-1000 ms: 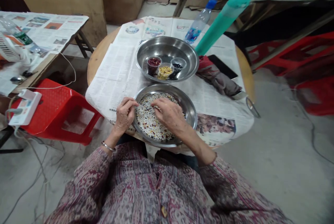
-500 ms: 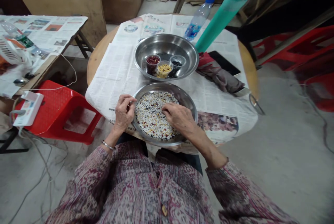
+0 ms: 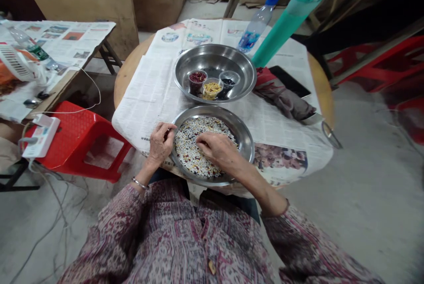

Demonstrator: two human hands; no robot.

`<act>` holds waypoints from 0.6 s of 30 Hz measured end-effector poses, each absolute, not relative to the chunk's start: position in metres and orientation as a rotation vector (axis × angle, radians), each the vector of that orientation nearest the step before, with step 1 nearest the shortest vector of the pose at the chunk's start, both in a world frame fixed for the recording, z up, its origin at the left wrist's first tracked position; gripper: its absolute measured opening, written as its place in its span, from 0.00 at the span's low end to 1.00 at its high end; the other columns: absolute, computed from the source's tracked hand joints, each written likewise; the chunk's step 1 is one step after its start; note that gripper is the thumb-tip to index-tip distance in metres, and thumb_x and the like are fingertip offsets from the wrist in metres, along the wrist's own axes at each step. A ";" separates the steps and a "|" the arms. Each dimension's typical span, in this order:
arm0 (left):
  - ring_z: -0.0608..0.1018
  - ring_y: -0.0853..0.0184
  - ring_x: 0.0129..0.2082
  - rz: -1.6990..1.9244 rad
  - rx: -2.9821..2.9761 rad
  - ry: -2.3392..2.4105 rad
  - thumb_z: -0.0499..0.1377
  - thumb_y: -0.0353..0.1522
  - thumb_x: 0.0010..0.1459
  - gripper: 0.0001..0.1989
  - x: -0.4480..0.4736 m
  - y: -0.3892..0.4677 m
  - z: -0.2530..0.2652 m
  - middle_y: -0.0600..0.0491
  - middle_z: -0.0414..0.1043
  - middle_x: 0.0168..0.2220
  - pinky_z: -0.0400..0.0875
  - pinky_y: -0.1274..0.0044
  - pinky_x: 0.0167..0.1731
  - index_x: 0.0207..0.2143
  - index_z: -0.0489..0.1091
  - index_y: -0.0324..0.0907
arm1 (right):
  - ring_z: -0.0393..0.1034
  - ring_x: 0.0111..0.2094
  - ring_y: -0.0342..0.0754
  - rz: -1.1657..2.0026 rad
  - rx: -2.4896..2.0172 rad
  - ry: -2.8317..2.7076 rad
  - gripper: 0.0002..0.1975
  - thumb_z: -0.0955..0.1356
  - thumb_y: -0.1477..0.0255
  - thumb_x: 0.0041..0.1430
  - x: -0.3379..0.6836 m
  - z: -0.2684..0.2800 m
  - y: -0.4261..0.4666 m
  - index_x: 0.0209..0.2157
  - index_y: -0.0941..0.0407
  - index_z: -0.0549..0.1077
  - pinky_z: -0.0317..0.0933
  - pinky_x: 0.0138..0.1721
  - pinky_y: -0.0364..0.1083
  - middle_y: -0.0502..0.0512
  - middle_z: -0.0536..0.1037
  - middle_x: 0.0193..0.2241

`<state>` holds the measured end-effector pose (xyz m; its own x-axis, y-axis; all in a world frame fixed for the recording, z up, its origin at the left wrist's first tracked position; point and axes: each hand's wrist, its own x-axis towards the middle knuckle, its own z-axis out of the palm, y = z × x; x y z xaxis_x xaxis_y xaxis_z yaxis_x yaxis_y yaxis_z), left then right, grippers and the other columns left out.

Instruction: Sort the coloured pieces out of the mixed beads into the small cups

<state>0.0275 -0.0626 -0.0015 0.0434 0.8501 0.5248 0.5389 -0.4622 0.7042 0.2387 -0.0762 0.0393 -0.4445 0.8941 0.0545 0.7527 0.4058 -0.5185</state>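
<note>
A shallow steel basin (image 3: pixel 247 142) near me holds a spread of white grains (image 3: pixel 190 142) mixed with dark red, yellow and black ones. Over the middle of these grains is my right hand (image 3: pixel 220 151), its fingertips pinched together low at the surface; whatever they hold is hidden. At the basin's left rim my left hand (image 3: pixel 161 142) is curled, thumb and fingers drawn together, and its contents cannot be made out. Beyond stands a larger steel basin (image 3: pixel 185 61) with clear cups of red beans (image 3: pixel 197 77), yellow kernels (image 3: pixel 211 89) and black beans (image 3: pixel 228 81).
Newspaper (image 3: pixel 142 94) covers the round table. At its back right are a water bottle (image 3: pixel 253 28), a green tube-shaped object (image 3: pixel 289 23), a folded umbrella (image 3: pixel 285 98) and a dark phone (image 3: pixel 289 81). A red stool (image 3: pixel 79 138) with a power strip (image 3: pixel 41 136) stands left.
My right hand has moved left over the grains, its fingers still pinched. My left hand stays curled by the rim. The whole view has shifted slightly.
</note>
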 end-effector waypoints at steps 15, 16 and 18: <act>0.75 0.67 0.37 1.386 1.982 1.374 0.55 0.21 0.61 0.10 0.027 -0.062 -0.004 0.52 0.73 0.35 0.71 0.74 0.40 0.38 0.72 0.42 | 0.73 0.39 0.50 0.537 -1.336 -2.156 0.11 0.62 0.74 0.65 0.210 0.039 -0.056 0.40 0.56 0.77 0.64 0.44 0.49 0.58 0.81 0.38; 0.75 0.67 0.37 1.385 1.979 1.378 0.55 0.21 0.61 0.10 0.027 -0.062 -0.005 0.53 0.73 0.35 0.71 0.74 0.40 0.38 0.72 0.42 | 0.74 0.40 0.50 0.523 -1.328 -2.152 0.12 0.62 0.74 0.65 0.210 0.038 -0.057 0.40 0.57 0.77 0.65 0.45 0.49 0.59 0.81 0.38; 0.75 0.67 0.37 1.375 1.972 1.393 0.55 0.22 0.61 0.10 0.027 -0.062 -0.005 0.53 0.73 0.35 0.71 0.74 0.40 0.38 0.73 0.43 | 0.74 0.41 0.50 0.497 -1.320 -2.146 0.13 0.61 0.75 0.66 0.210 0.035 -0.058 0.42 0.56 0.77 0.65 0.45 0.50 0.59 0.81 0.39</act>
